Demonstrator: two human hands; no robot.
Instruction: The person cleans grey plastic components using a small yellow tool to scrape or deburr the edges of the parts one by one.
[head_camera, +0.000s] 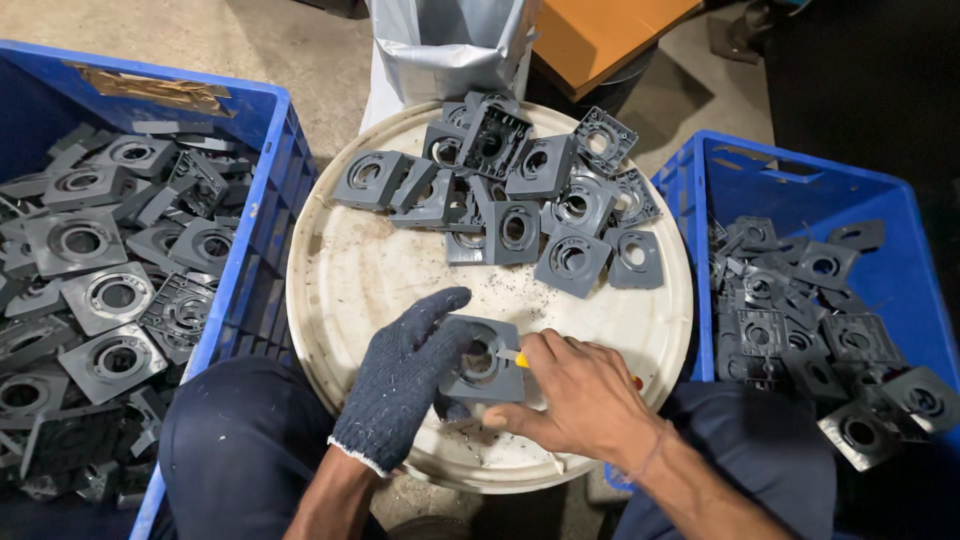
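- Concrete floor, grey and gritty, lies under everything we see, and on it stands a round off-white lid (350, 280) that serves as our worktop, scuffed and dusted with dark shavings.
- On its near edge our left hand (405, 375), in a knitted dark-grey glove, is closed around a grey plastic square plate (483, 360), fingers curled over its left edge and thumb beneath, so the plate is held flat, just above the lid.
- Our right hand (580, 400), bare, is pinched shut on a small tool with a yellow handle (518, 358); its tip points left into the plate's round centre hole. We think it is a trimming blade, though the tip is too small to tell for sure.
- So the plate lies directly left of the right hand, touching the tool, and the tool's long axis runs nearly level from right to left. The left hand is the nearer holder; the right only reaches in.
- Across the far half of the lid lies a loose heap of like plates (520, 190), matte grey, square with rounded ring openings and ribbed backs, some overlapping, some tilted.
- A blue crate on the left (265, 170) with lattice walls holds many more plates; a second blue crate on the right (760, 165) holds a darker, more jumbled lot.
- Behind the lid we see a pale plastic sack (440, 40) and an orange board (600, 30).
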